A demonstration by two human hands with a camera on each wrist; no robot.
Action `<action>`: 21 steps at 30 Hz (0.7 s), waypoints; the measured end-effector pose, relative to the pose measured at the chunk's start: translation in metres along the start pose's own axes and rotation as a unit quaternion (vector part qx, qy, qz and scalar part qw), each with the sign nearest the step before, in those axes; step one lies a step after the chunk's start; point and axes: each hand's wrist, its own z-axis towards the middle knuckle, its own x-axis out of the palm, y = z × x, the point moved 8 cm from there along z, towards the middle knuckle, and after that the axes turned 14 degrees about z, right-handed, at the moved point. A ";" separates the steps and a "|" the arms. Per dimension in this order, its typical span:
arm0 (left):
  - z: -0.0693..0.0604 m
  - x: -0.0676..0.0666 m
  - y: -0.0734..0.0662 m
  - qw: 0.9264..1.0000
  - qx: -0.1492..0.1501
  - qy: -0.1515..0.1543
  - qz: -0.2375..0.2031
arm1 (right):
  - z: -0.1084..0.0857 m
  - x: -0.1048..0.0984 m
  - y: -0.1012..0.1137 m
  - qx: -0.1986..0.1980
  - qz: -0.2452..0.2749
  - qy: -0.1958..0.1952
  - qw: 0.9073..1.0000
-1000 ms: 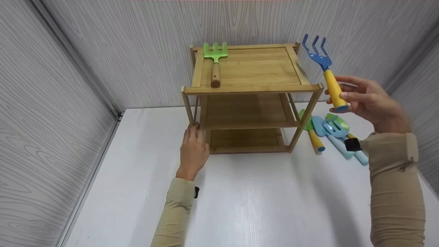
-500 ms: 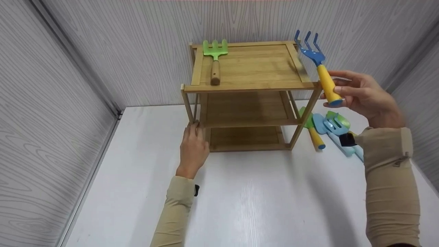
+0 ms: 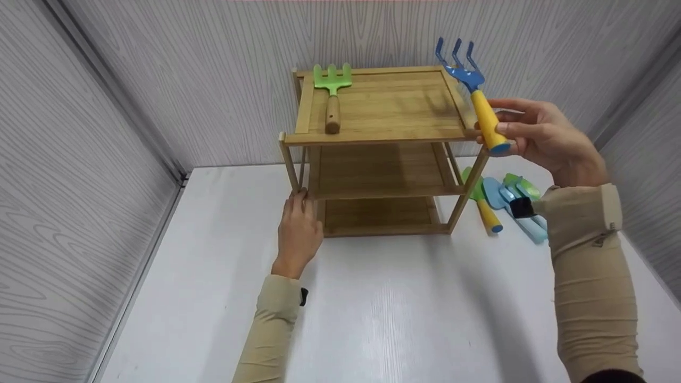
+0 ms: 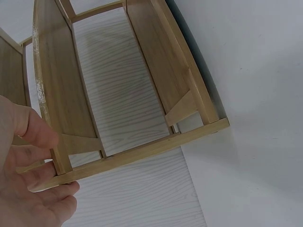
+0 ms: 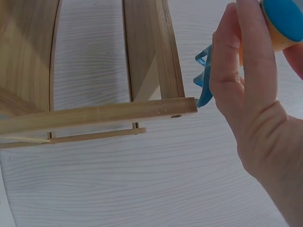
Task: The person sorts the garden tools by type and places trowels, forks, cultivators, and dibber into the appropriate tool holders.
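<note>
My right hand (image 3: 548,135) pinches the yellow handle of a blue three-tined hand rake (image 3: 485,114), held tines up by the top right corner of a three-tier wooden shelf (image 3: 393,103). In the right wrist view the handle's blue end cap (image 5: 285,18) shows beside my fingers, and the tines are partly hidden. My left hand (image 3: 299,229) grips the shelf's left front post at the middle tier; the left wrist view shows the thumb (image 4: 40,132) over the board's front edge. A green hand fork (image 3: 333,101) with a wooden handle lies on the top tier's left side.
Right of the shelf, several garden tools lie on the white table (image 3: 372,308): one with a yellow handle (image 3: 488,215), light blue ones (image 3: 495,192) and a green one (image 3: 526,186), partly behind the right sleeve. Grey wood-patterned panels (image 3: 239,106) stand behind and at the sides.
My right hand has moved left and slightly up with the hand rake, from beside the shelf to its top right corner. The left hand keeps its grip in place.
</note>
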 end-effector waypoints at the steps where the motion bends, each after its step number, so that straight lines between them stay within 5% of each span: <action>1: 0.000 0.000 0.000 1.000 -0.001 0.001 0.000 | 0.002 0.002 -0.001 0.002 -0.003 -0.005 1.000; 10: 0.002 -0.001 -0.001 1.000 -0.002 0.002 -0.002 | 0.015 0.015 -0.002 0.005 -0.045 -0.038 0.998; 21: 0.001 0.003 0.002 1.000 -0.013 0.025 -0.008 | 0.034 0.033 -0.010 0.019 -0.035 -0.034 0.999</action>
